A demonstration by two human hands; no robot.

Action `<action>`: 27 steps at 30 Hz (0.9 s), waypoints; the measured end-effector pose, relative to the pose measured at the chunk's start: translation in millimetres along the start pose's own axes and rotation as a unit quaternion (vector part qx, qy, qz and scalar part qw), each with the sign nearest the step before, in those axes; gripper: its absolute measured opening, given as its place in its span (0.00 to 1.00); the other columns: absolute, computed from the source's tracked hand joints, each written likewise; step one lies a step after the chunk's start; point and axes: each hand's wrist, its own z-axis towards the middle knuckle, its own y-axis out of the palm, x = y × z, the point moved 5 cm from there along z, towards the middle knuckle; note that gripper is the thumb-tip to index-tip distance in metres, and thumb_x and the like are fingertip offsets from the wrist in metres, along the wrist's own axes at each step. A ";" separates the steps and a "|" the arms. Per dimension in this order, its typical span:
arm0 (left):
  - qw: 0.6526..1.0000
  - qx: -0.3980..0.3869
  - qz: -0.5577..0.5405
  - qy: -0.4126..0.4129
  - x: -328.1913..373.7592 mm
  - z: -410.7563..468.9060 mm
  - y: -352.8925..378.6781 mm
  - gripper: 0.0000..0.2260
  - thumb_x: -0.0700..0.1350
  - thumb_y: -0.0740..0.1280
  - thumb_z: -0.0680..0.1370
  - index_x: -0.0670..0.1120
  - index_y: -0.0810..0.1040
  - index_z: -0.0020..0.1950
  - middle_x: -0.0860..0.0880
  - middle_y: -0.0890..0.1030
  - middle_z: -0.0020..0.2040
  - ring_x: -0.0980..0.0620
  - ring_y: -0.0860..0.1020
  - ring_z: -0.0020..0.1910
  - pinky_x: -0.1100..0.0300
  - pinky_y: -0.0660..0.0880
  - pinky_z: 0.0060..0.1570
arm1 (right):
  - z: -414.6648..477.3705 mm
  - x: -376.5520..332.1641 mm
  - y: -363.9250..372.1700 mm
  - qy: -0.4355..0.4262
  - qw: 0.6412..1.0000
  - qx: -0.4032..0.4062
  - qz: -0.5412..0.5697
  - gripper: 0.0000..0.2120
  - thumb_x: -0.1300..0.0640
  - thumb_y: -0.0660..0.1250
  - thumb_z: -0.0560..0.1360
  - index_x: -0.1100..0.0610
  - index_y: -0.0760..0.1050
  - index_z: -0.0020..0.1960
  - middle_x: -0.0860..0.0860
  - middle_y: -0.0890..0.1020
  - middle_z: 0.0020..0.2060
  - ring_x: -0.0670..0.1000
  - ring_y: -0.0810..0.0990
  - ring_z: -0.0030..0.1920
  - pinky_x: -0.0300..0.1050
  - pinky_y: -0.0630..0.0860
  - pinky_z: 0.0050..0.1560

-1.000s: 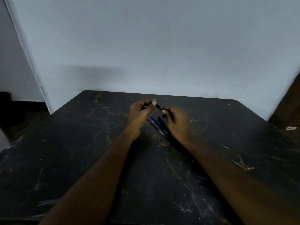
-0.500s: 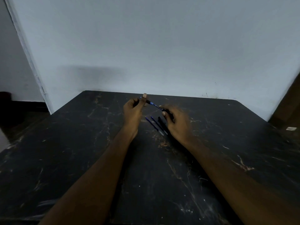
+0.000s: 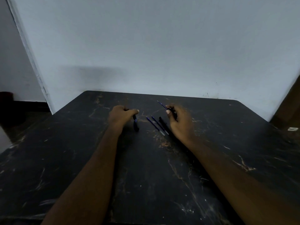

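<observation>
Black veined table (image 3: 65,151): left hand (image 3: 121,115) grips pen barrel (image 3: 136,125); right hand (image 3: 180,122) pinches refill (image 3: 162,105); spare refills (image 3: 155,126) between them; edges well apart.

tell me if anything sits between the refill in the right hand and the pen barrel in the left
Nothing visible blocks the gap from refill to pen barrel. Two loose refills and a black pen lie on the table below it.
</observation>
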 end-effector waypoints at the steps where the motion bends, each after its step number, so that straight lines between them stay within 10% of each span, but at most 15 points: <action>1: 1.000 -0.008 0.013 -0.002 -1.3 1.4 -0.8 0.15 0.54 0.76 0.69 0.42 0.79 0.37 0.46 0.77 0.33 0.50 0.74 0.34 0.57 0.70 0.35 | 0.3 -0.3 0.2 -0.001 1.000 0.000 0.001 0.06 0.54 0.62 0.78 0.46 0.74 0.53 0.46 0.80 0.46 0.46 0.76 0.47 0.47 0.75 0.45; 27: 0.976 -0.105 0.183 0.049 6.1 -10.5 16.2 0.15 0.62 0.74 0.67 0.52 0.80 0.43 0.54 0.82 0.43 0.52 0.79 0.47 0.49 0.76 0.56 | 0.3 0.4 2.2 -0.004 1.000 -0.018 -0.010 0.07 0.55 0.62 0.78 0.49 0.76 0.54 0.46 0.80 0.47 0.45 0.76 0.48 0.45 0.74 0.46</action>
